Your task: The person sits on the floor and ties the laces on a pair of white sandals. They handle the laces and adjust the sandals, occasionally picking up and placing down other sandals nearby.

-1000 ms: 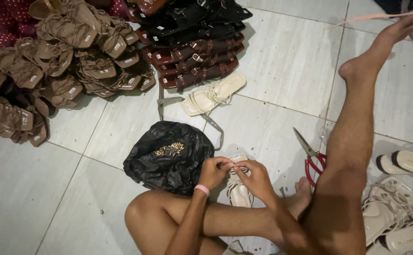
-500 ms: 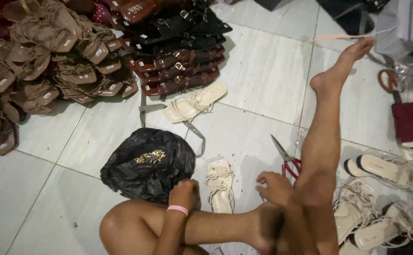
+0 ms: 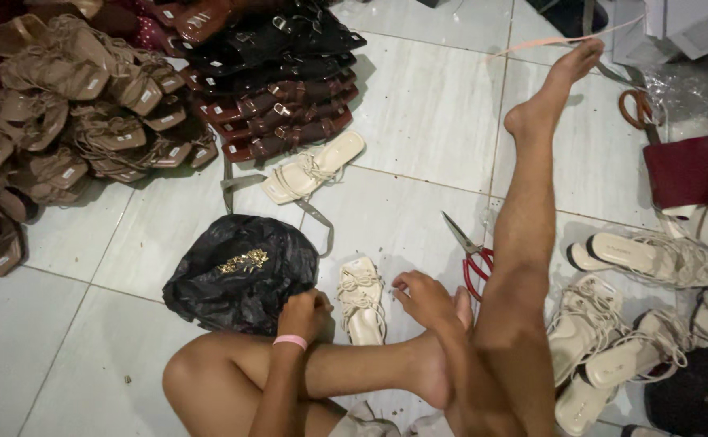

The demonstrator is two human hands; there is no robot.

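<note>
I sit on the tiled floor with my legs in view. A cream strappy sandal point(image 3: 362, 301) lies flat on the tile between my hands. My left hand point(image 3: 304, 314), with a pink wristband, is curled into a loose fist just left of the sandal, at the edge of a black plastic bag point(image 3: 237, 271). My right hand point(image 3: 423, 296) hovers just right of the sandal, fingers apart, holding nothing. Red-handled scissors point(image 3: 470, 257) lie open on the floor beyond my right hand, beside my outstretched leg point(image 3: 532, 202).
Piles of tan sandals point(image 3: 71, 105) and dark brown and black sandals point(image 3: 273, 89) fill the far left and middle. A single cream sandal point(image 3: 313, 168) lies by a grey strap. More cream sandals point(image 3: 629, 307) sit at right, near a dark red bag point(image 3: 690, 171).
A second ago both hands worked the cream sandal's straps together. The sandal now lies on the floor and my hands have drawn apart to either side of it.
</note>
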